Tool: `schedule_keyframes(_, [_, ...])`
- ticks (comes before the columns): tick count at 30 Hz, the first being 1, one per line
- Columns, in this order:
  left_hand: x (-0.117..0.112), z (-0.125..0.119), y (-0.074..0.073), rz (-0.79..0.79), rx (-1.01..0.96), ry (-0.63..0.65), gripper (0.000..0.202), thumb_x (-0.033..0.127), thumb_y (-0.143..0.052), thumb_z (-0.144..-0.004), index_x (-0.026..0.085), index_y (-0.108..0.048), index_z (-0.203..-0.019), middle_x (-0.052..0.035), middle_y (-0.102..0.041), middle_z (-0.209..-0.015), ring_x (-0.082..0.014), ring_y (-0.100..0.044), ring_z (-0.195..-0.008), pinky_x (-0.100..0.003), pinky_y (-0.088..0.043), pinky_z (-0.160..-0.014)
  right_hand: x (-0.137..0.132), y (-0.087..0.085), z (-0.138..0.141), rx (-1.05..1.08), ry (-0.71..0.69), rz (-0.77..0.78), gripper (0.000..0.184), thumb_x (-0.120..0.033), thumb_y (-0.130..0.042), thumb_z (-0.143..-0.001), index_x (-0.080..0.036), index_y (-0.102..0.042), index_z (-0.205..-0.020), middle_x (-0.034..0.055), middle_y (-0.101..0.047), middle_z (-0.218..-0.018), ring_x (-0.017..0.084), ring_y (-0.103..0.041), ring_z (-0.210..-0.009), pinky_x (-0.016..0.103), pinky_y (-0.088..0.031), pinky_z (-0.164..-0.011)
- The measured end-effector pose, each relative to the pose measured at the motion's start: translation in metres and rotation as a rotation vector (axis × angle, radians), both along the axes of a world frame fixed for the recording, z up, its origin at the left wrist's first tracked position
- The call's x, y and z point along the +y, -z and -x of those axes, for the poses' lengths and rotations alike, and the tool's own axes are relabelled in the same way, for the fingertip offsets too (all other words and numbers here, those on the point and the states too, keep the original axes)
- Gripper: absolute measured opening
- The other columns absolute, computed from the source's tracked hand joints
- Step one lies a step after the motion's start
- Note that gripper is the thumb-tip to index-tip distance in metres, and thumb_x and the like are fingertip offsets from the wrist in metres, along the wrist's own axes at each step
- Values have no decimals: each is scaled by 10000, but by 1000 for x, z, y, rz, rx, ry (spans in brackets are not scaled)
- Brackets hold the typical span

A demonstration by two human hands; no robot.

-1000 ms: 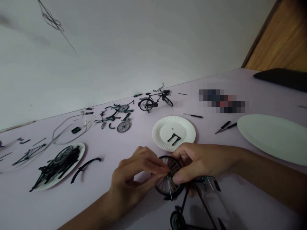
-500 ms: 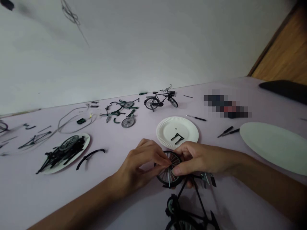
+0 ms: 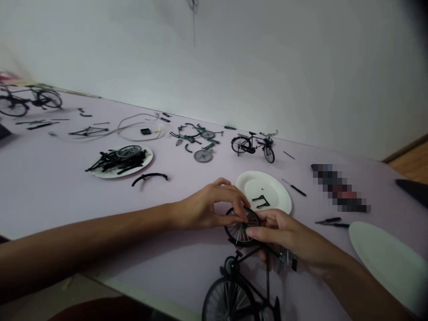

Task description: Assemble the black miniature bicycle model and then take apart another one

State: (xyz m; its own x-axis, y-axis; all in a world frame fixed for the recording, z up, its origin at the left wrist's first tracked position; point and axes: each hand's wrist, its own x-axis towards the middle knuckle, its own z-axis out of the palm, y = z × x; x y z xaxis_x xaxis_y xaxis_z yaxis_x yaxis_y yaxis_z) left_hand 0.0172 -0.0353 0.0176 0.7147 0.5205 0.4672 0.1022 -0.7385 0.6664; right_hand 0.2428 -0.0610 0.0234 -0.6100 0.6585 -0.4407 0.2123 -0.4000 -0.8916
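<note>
Head view: left hand (image 3: 209,209), right hand (image 3: 284,234) on model wheel (image 3: 241,227), plate (image 3: 249,180) beyond

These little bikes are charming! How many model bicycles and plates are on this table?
Model bicycles: 3 (a held model bicycle, a black model bicycle, a far-left model bicycle)
Plates: 3 (a fluted paper plate, a plate of parts, a white oval plate)
Total: 6
</note>
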Motion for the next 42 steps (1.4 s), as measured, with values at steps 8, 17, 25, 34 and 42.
schedule_keyframes(8, [-2, 4, -4, 60, -30, 27, 92, 113, -687, -869, 186, -675, -923, -65, -754, -978, -189, -662, -1068, -397, -385, -1039, -3, -2, 6, -14, 75, -6, 259, -311, -755, -794, -148, -704, -988, -18, -593, -805, 61, -573, -535, 159, -460, -464])
schedule_keyframes(17, [0, -4, -3, 765, -166, -193, 210, 307, -628, -911, 128, -620, -1020, -79, -672, -972, -156, -647, -817, -300, -535, -724, -5, 1, 3, -19, 141, -90, 270, -349, -762, -788, -183, -722, -998, 24, -667, -879, 100, -563, -670, 180, -490, -564])
schedule_keyframes(25, [-9, -6, 0, 1007, -203, -85, 147, 234, -672, -885, 112, -595, -858, -39, -668, -819, -99, -602, -689, -223, -494, -639, -6, 3, -1, -100, 98, -181, 234, -392, -715, -835, -192, -712, -955, 11, -617, -790, 131, -532, -713, 219, -452, -609])
schedule_keyframes(34, [-11, -7, 1, 946, -197, -162, 193, 269, -699, -864, 106, -606, -822, -30, -643, -774, -94, -576, -630, -194, -470, -552, -2, 6, -2, -64, 35, -199, 255, -392, -695, -852, -157, -719, -948, 6, -572, -764, 113, -465, -661, 230, -389, -588])
schedule_keyframes(42, [-9, -6, 0, 963, -184, -147, 203, 279, -687, -878, 102, -604, -822, -31, -650, -756, -98, -581, -636, -212, -473, -589, 0, 5, -3, -78, -11, -246, 254, -378, -683, -871, -147, -642, -775, -47, -446, -639, 74, -374, -579, 206, -288, -521])
